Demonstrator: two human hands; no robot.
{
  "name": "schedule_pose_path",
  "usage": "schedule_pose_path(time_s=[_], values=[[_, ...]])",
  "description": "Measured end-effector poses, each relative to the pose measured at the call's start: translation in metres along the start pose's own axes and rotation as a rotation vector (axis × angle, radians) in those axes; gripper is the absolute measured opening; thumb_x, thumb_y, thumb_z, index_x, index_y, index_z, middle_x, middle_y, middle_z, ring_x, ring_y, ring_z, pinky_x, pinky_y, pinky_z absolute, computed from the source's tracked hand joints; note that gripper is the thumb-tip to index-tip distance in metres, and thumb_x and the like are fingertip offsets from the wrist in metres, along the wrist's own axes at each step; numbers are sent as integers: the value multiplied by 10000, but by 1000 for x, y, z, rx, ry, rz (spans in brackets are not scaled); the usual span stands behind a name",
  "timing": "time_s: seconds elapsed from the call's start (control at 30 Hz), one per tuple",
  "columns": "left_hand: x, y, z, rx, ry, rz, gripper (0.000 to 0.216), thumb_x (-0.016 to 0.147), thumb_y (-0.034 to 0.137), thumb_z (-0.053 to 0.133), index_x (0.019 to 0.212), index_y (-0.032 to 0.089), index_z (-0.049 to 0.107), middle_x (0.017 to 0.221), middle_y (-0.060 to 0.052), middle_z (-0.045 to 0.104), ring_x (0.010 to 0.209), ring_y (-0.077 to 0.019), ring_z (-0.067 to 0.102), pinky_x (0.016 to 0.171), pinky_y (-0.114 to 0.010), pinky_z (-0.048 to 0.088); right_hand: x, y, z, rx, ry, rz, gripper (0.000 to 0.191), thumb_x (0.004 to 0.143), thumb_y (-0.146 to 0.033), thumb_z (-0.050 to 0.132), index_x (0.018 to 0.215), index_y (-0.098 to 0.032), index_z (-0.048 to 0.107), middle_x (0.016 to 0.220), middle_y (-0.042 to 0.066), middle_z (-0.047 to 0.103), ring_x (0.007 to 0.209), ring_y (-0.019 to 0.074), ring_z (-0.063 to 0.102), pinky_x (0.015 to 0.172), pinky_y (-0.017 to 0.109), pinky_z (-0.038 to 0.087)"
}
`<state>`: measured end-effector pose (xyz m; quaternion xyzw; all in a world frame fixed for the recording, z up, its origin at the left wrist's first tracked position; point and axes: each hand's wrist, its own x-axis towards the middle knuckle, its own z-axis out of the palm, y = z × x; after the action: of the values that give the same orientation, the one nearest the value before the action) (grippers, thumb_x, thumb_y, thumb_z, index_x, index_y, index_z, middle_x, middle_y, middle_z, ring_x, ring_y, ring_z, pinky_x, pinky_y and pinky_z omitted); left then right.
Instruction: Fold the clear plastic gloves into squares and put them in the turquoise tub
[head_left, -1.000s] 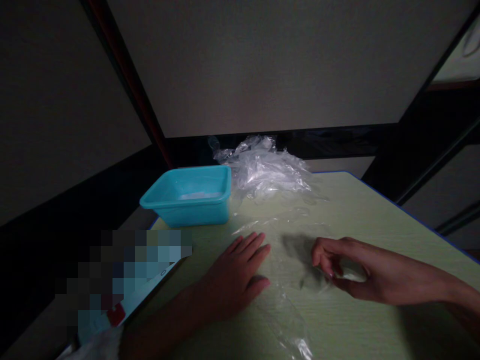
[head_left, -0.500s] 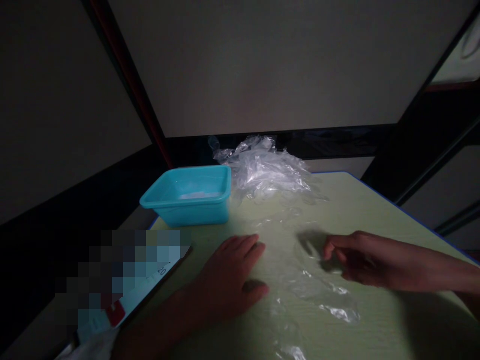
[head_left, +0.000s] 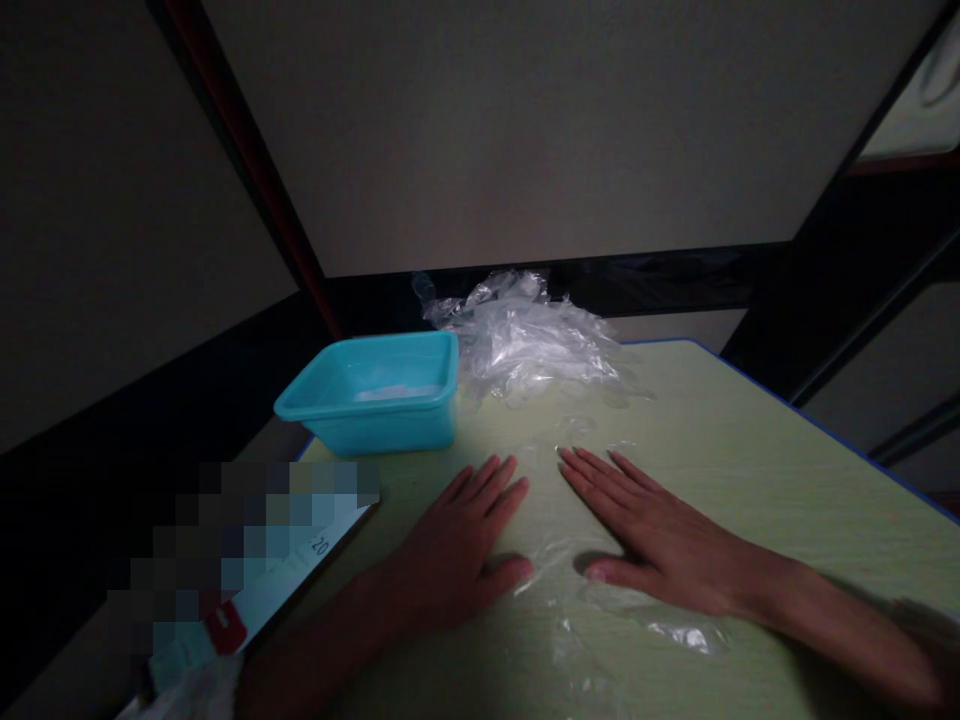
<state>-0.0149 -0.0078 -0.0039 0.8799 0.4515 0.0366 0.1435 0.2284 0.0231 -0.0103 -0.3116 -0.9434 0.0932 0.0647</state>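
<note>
Clear plastic film — thin, creased, flat on tabletop

Dim light leaves soft shadow by the right hand and glinting plastic film.

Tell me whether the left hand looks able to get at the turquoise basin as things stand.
Probably yes: the left hand is palm down with its fingers extended, the turquoise basin stands a little beyond them, and nothing visible stands between the two.
</note>
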Motion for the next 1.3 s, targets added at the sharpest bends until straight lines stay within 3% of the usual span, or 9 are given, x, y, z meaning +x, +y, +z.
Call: schedule_pose_path(time_s=[0.3, 0.43, 0.53, 0.8, 1.03, 1.17, 1.3], values=[[-7, 19, 15, 21, 67, -66, 617, 862, 384, 472, 1392, 144, 265, 1489, -114, 144, 1365, -278, 109, 1082, -504, 183, 0, 23, -22, 117, -232, -57, 804, 846, -599, 398, 1434, -142, 96, 1488, 134, 123, 1357, 278, 92, 1077, 559, 83], [-7, 21, 17, 15, 77, -68, 638, 857, 390, 478, 1398, 143, 249, 1489, -115, 144, 1366, -274, 110, 1082, -503, 186, 3, 28, -24, 195, -78, 10, 667, 888, -565, 328, 1399, -139, 280, 1479, 121, 217, 1353, 265, 171, 1079, 530, 156], [-7, 21, 17, 13, 78, -74, 667, 846, 397, 494, 1404, 141, 235, 1490, -113, 136, 1367, -267, 105, 1086, -498, 181, 10, 33, -19, 119, 76, 128, 620, 910, -548, 254, 1354, -134, 378, 1462, 140, 268, 1345, 281, 203, 1069, 547, 166], [-4, 23, 12, 19, 36, -104, 650, 847, 417, 481, 1399, 150, 266, 1494, -106, 120, 1369, -265, 93, 1090, -499, 161, 14, 49, -5, -22, 103, 271, 610, 907, -549, 260, 1336, -141, 410, 1427, 156, 336, 1316, 322, 266, 1037, 598, 181], [-4, 22, 14, 12, 56, -101, 668, 832, 423, 501, 1392, 135, 276, 1491, -115, 135, 1367, -262, 111, 1092, -493, 164, 16, 46, -5, 69, 173, 250, 549, 909, -483, 336, 1313, -125, 433, 1383, 153, 412, 1272, 304, 356, 1038, 601, 194], [-5, 22, 15, -3, 64, -102, 667, 826, 403, 514, 1387, 126, 284, 1487, -124, 154, 1365, -267, 123, 1090, -498, 171, 15, 39, -14, 244, 305, 176, 500, 895, -423, 415, 1313, -150, 433, 1368, 137, 432, 1245, 264, 401, 1027, 525, 301], [-5, 24, 11, -18, 63, -105, 654, 824, 391, 518, 1377, 118, 302, 1483, -135, 164, 1362, -278, 134, 1087, -507, 174, 13, 30, -24, 425, 359, 42, 371, 894, -357, 445, 1217, -201, 540, 1273, 105, 540, 1186, 234, 477, 991, 485, 372]])
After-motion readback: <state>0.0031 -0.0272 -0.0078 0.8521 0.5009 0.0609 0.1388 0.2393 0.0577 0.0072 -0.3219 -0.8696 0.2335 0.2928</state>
